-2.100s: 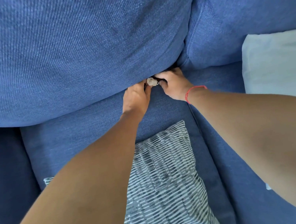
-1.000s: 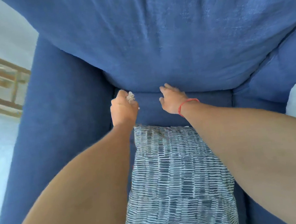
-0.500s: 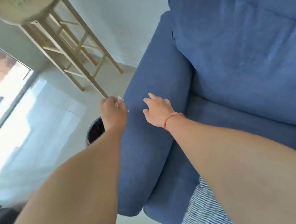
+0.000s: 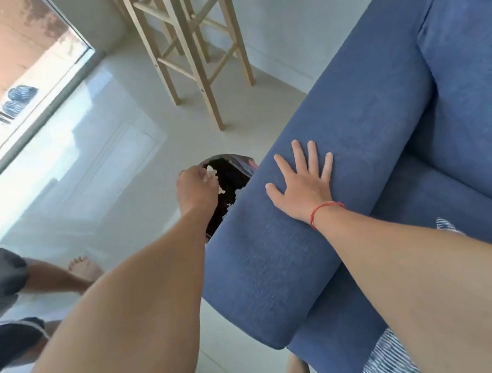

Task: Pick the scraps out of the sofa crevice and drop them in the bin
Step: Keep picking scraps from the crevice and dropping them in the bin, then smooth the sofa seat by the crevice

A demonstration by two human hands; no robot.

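Your left hand (image 4: 196, 188) is curled shut around a pale scrap (image 4: 211, 172), pinching it directly over the dark opening of the bin (image 4: 230, 176), which stands on the floor (image 4: 125, 159) tight against the outer side of the blue sofa's armrest (image 4: 345, 152). A few more whitish scraps (image 4: 233, 196) show inside the bin. Your right hand (image 4: 303, 182) holds nothing, lying flat with fingers spread wide on top of the armrest.

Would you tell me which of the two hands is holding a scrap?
The left hand, closed on a pale scrap over the dark bin; the right hand lies flat, empty.
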